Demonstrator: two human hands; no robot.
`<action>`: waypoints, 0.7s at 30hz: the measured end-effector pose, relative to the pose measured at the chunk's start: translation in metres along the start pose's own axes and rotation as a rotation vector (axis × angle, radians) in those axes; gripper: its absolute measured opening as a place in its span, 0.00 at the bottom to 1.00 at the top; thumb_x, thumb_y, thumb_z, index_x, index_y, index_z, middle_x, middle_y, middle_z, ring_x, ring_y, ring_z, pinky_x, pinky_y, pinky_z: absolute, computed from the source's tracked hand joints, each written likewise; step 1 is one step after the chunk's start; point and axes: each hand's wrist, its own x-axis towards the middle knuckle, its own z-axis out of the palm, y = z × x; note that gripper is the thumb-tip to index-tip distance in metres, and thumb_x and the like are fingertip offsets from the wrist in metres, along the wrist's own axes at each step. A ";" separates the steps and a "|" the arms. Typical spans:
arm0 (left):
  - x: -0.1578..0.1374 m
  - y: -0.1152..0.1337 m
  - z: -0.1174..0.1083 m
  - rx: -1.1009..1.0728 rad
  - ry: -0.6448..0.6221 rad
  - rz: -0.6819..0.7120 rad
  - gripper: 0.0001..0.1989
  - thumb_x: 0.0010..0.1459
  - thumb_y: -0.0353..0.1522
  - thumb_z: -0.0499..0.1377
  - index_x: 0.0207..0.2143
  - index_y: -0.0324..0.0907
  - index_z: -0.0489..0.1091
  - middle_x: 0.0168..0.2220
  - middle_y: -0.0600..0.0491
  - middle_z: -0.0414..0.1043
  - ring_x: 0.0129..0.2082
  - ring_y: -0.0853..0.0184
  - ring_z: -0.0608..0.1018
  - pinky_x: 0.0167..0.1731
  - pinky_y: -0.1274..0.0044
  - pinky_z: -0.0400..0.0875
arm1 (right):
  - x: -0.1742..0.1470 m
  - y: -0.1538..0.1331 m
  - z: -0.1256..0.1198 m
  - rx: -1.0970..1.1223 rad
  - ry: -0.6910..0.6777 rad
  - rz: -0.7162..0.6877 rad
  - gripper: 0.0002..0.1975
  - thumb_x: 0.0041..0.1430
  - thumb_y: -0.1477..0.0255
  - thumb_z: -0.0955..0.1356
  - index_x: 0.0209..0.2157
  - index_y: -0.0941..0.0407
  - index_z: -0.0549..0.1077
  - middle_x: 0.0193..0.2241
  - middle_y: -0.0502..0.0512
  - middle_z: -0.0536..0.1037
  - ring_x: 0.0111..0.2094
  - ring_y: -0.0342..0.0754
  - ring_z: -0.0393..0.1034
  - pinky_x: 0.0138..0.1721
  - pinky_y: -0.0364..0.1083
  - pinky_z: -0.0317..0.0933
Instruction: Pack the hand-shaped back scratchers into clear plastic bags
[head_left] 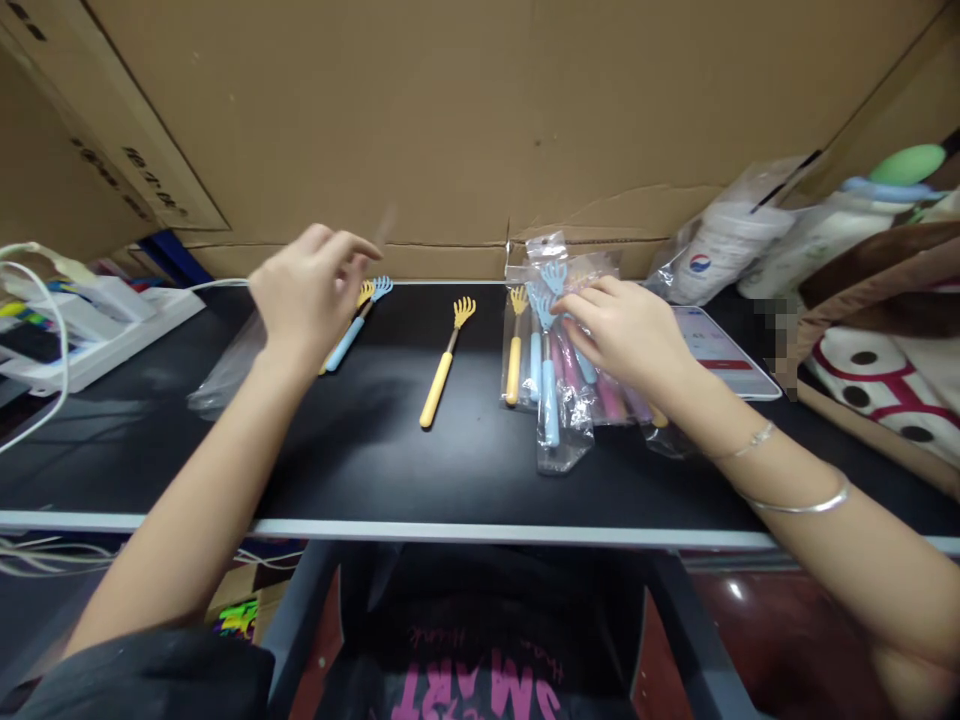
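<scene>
Right of the loose yellow scratcher, the right hand touches a bagged blue scratcher.

Its fingers and thumb stand narrowly apart near that scratcher's head; whether they grip, I cannot tell. Left of the loose yellow scratcher, the left hand is raised, fingers curled beside a faint blur; whether it holds anything is unclear. Also to its left on the black tabletop lie an unbagged blue scratcher and, farther out, a clear bag and a white power strip. To its right, beyond the bagged scratchers, are a phone and a cup.
</scene>
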 end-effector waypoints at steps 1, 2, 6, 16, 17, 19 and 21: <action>-0.004 0.016 0.000 -0.059 0.044 0.106 0.10 0.64 0.34 0.53 0.39 0.50 0.75 0.35 0.56 0.75 0.31 0.71 0.73 0.23 0.77 0.52 | 0.001 -0.002 0.000 0.025 0.031 -0.019 0.14 0.64 0.73 0.58 0.39 0.59 0.74 0.35 0.60 0.79 0.40 0.55 0.69 0.37 0.51 0.60; -0.008 0.031 0.000 -0.114 0.038 0.254 0.10 0.64 0.34 0.53 0.39 0.48 0.75 0.34 0.56 0.76 0.31 0.71 0.74 0.24 0.77 0.54 | 0.001 -0.004 0.000 0.055 0.065 -0.047 0.14 0.64 0.74 0.58 0.40 0.59 0.74 0.36 0.60 0.79 0.42 0.55 0.69 0.39 0.51 0.61; -0.031 0.080 -0.001 -0.214 0.008 0.662 0.09 0.64 0.29 0.53 0.34 0.46 0.73 0.29 0.58 0.74 0.29 0.72 0.72 0.25 0.78 0.57 | 0.001 -0.018 0.001 0.236 0.170 -0.185 0.15 0.62 0.75 0.61 0.49 0.61 0.71 0.47 0.61 0.76 0.50 0.55 0.66 0.50 0.52 0.62; -0.039 0.078 0.011 -0.282 -0.004 0.762 0.08 0.65 0.32 0.54 0.33 0.45 0.71 0.27 0.60 0.73 0.27 0.73 0.70 0.24 0.78 0.57 | -0.003 -0.042 0.002 0.280 0.209 -0.310 0.09 0.62 0.74 0.63 0.40 0.59 0.74 0.35 0.57 0.77 0.41 0.50 0.69 0.41 0.47 0.62; -0.038 0.077 0.012 -0.290 -0.016 0.751 0.08 0.65 0.32 0.54 0.33 0.45 0.71 0.27 0.60 0.74 0.28 0.73 0.71 0.25 0.78 0.57 | -0.003 -0.040 0.002 0.258 0.203 -0.295 0.09 0.63 0.74 0.62 0.38 0.58 0.74 0.32 0.56 0.76 0.38 0.49 0.69 0.38 0.46 0.61; -0.037 0.075 0.013 -0.304 -0.032 0.736 0.08 0.64 0.32 0.54 0.33 0.45 0.71 0.27 0.60 0.74 0.28 0.73 0.71 0.25 0.78 0.58 | -0.003 -0.038 0.003 0.241 0.193 -0.271 0.11 0.65 0.73 0.61 0.35 0.57 0.74 0.30 0.54 0.75 0.34 0.47 0.68 0.35 0.44 0.59; -0.038 0.075 0.012 -0.319 -0.039 0.732 0.08 0.65 0.32 0.54 0.33 0.45 0.71 0.28 0.60 0.74 0.28 0.73 0.71 0.25 0.78 0.58 | -0.003 -0.037 0.004 0.247 0.187 -0.263 0.10 0.65 0.72 0.62 0.36 0.57 0.74 0.30 0.54 0.75 0.34 0.47 0.68 0.34 0.44 0.58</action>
